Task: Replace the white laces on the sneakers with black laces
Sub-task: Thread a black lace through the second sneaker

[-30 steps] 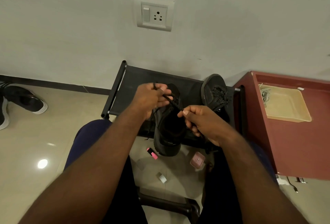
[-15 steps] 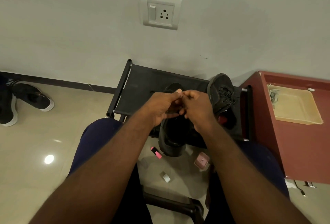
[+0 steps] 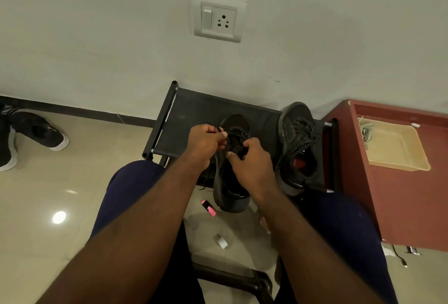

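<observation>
One black lace [image 3: 220, 130] tops left grip [image 3: 206, 141]; right grip [image 3: 252, 163] holds sneaker [image 3: 231, 198].

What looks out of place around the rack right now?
Loose bits litter the floor below the held sneaker: a pink marker and a small grey piece. The other sneaker lies tilted at the right end of the rack, laces loose and tangled.
</observation>
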A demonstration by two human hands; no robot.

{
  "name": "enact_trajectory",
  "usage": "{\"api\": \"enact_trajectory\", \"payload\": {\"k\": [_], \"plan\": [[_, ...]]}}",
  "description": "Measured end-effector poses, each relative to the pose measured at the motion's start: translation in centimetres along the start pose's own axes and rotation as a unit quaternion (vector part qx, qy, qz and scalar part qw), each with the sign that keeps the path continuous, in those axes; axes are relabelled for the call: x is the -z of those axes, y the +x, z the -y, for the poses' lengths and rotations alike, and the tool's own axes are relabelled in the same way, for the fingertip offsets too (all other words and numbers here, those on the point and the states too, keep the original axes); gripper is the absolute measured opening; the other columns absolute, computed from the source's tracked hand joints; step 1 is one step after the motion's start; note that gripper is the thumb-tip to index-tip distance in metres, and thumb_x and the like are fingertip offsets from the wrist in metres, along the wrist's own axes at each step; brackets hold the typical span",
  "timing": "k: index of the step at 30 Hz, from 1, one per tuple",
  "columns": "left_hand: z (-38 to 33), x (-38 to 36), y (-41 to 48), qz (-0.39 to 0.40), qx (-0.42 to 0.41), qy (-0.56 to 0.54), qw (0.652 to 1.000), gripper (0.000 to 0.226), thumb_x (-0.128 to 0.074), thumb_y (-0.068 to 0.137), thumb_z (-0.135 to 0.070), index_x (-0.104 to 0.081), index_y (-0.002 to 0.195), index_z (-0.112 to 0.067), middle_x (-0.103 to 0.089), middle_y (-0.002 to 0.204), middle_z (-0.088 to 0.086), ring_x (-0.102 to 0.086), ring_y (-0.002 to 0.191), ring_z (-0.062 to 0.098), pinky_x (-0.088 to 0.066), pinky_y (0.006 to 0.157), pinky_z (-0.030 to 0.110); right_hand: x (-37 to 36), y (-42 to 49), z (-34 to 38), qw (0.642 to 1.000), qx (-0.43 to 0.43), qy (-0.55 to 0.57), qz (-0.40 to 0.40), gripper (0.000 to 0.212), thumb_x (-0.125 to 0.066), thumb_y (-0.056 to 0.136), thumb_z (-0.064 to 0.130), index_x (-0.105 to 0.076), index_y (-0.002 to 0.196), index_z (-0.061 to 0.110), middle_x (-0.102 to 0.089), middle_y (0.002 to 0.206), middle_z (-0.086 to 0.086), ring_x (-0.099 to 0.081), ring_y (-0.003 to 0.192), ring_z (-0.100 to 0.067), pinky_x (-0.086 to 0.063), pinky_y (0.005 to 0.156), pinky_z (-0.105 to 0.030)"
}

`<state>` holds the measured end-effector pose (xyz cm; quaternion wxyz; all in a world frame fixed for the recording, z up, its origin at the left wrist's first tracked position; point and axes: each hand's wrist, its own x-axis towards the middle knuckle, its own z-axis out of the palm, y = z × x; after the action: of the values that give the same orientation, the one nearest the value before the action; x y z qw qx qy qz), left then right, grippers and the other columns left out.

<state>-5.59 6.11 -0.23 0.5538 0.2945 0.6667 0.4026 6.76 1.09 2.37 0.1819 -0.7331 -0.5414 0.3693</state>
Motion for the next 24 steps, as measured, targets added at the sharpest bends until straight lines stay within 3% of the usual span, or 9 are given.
{"api": "enact_trajectory", "payload": {"k": [3,8,13,17,20,22,24], "plan": [[0.6,-0.6,-0.3,-0.008,-0.002,0.009,1.0,0.012,-0.068,0.09,-0.002,-0.066,0.08,-0.008,-0.069,0.08,0.013,-0.068,0.069,0.017,-0.056,0.059,0.022,-0.8,-0.5,0.7,0.999,0.004,-0.035,0.014,0.067,-0.071,0.089,0.018,-0.035,0.146,0.019,-0.063,0.126,-0.016,-0.062,0.114,-0.035,-0.052,0.096,-0.049],[3.0,-0.9,-2.3,-0.047,-0.01,-0.006,0.999,0.012,-0.067,0.091,-0.005,-0.065,0.08,-0.009,-0.07,0.079,0.009,-0.07,0.075,0.019,-0.057,0.066,0.026,-1.2,-3.5,-0.8,0.998,0.015,-0.061,0.012,0.066,-0.062,0.085,0.004,-0.036,0.14,0.03,-0.066,0.117,-0.006,-0.064,0.109,-0.03,-0.054,0.088,-0.047],[4.1,-1.1,-3.6,-0.08,-0.014,-0.025,0.996,0.016,-0.068,0.092,-0.008,-0.063,0.077,-0.011,-0.069,0.079,0.007,-0.067,0.079,0.02,-0.058,0.076,0.034,-1.8,-5.4,-1.8,0.997,0.025,-0.075,0.023,0.051,-0.058,0.095,0.018,-0.041,0.141,0.029,-0.066,0.12,-0.003,-0.064,0.107,-0.024,-0.054,0.083,-0.039],[4.1,-0.7,-3.6,-0.088,-0.004,-0.035,0.996,0.013,-0.067,0.092,-0.007,-0.064,0.079,-0.011,-0.068,0.08,0.008,-0.066,0.078,0.019,-0.059,0.081,0.037,-1.3,-5.5,-1.7,0.987,0.056,-0.145,0.037,0.034,-0.049,0.102,0.032,-0.049,0.136,0.025,-0.068,0.115,-0.005,-0.065,0.103,-0.026,-0.054,0.082,-0.039],[4.1,-0.6,-3.6,-0.065,-0.003,-0.023,0.998,0.013,-0.066,0.092,-0.006,-0.064,0.08,-0.012,-0.069,0.085,0.007,-0.068,0.085,0.022,-0.059,0.082,0.037,-0.8,-4.6,-2.1,0.982,0.089,-0.156,-0.06,0.02,-0.05,0.101,0.033,-0.058,0.118,0.026,-0.068,0.107,0.001,-0.065,0.098,-0.021,-0.051,0.079,-0.034],[4.3,-0.6,-3.5,-0.057,0.001,-0.02,0.998,0.011,-0.066,0.092,-0.006,-0.064,0.082,-0.01,-0.07,0.089,0.008,-0.069,0.089,0.024,-0.059,0.082,0.036,-0.6,-2.9,-2.6,0.988,0.077,-0.106,-0.085,0.027,-0.059,0.097,0.032,-0.059,0.122,0.022,-0.06,0.115,0.0,-0.06,0.108,-0.02,-0.05,0.087,-0.036],[4.4,-0.5,-3.5,-0.057,0.008,-0.029,0.998,0.008,-0.065,0.093,-0.006,-0.064,0.085,-0.008,-0.07,0.092,0.011,-0.069,0.09,0.023,-0.059,0.08,0.033,-0.5,-1.3,-3.2,0.996,0.044,-0.07,-0.032,0.049,-0.065,0.094,0.036,-0.053,0.138,0.018,-0.053,0.129,-0.004,-0.055,0.119,-0.022,-0.049,0.098,-0.041]]}}
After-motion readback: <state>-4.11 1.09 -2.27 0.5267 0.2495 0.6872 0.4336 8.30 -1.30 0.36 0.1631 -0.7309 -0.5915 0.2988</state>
